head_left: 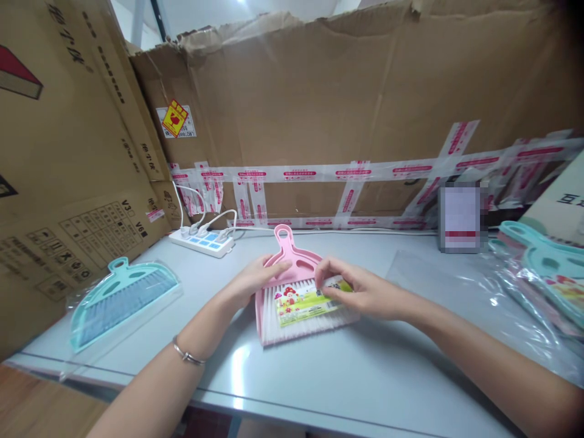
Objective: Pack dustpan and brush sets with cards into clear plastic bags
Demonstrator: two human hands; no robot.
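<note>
Dustpan [292,277], pink, lies on the table in front of the cardboard box [296,91], handle toward the box, bristles of the white brush [296,334] facing away. The left hand [255,277] grips its side, thumb on top. The right hand [358,289], nearer the label [294,304], curls over that label's end; whether it pinches, I cannot tell. The label's long axis runs roughly along the box.

Dustpans [297,277], power strip [203,241] on table [292,383]
</note>
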